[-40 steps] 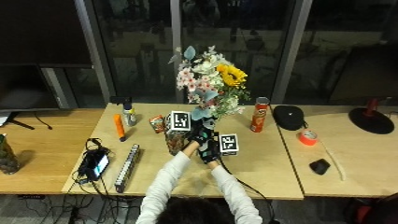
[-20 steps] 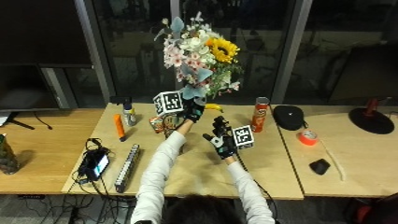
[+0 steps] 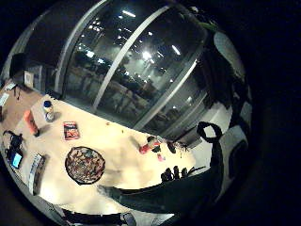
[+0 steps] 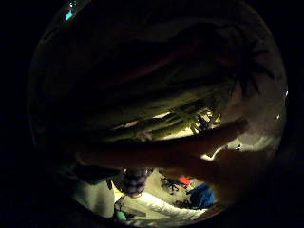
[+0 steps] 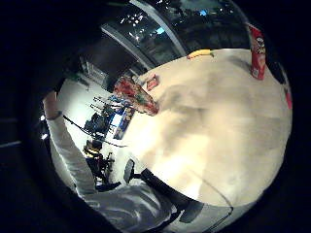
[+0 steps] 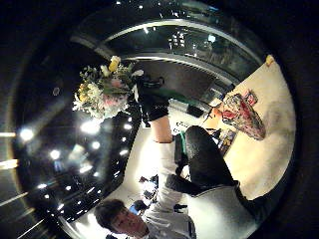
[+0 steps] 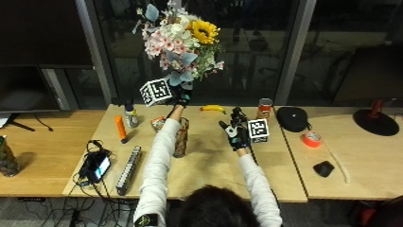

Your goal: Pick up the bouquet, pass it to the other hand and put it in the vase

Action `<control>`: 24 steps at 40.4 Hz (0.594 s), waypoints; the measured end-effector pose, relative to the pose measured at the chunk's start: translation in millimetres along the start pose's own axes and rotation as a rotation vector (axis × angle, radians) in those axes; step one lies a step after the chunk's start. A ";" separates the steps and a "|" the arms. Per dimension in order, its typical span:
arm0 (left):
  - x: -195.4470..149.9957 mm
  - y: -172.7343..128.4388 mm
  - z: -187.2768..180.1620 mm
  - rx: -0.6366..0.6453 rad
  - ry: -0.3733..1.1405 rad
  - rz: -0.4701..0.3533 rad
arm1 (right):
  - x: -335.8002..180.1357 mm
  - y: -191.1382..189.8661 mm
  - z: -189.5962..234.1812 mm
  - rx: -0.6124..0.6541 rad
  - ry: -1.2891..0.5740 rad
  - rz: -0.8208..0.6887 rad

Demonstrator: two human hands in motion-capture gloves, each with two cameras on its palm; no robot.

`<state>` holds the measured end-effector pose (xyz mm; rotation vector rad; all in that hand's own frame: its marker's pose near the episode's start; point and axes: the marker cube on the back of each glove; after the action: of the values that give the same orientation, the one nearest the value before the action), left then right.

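Observation:
My left hand is raised high over the table and grips the stems of the bouquet, a bunch of pink and white flowers with one sunflower. The stems fill the left thumb side palm view. Below the raised arm, the tall patterned vase stands upright on the wooden table. My right hand hovers to the right of the vase, fingers spread, holding nothing. The right thumb side palm view shows the bouquet, the left hand and the vase.
Behind the vase lie a banana, a red can, a white bottle and an orange tube. A power strip and a phone lie at the left. A black cap and a tape roll are at the right.
Both hands were at the stems near the vase a second ago. The right hand let go and moved right, and the left hand has lifted the bouquet high.

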<state>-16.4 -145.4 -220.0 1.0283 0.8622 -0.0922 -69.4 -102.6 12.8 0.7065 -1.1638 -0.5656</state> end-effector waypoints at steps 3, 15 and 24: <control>-8.8 -5.8 0.9 0.012 -0.013 0.002 | -2.1 6.2 -0.5 0.021 -0.019 0.242; -56.7 -14.6 11.2 0.019 0.001 -0.046 | 34.9 18.7 -0.5 0.013 -0.036 0.388; -136.9 32.4 20.6 -0.388 0.092 -0.111 | 53.3 28.3 -1.2 0.012 -0.034 0.421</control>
<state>-82.6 -186.8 -101.1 0.6254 0.9758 0.0289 -50.9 -122.2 66.8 0.4435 -1.3035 -0.2169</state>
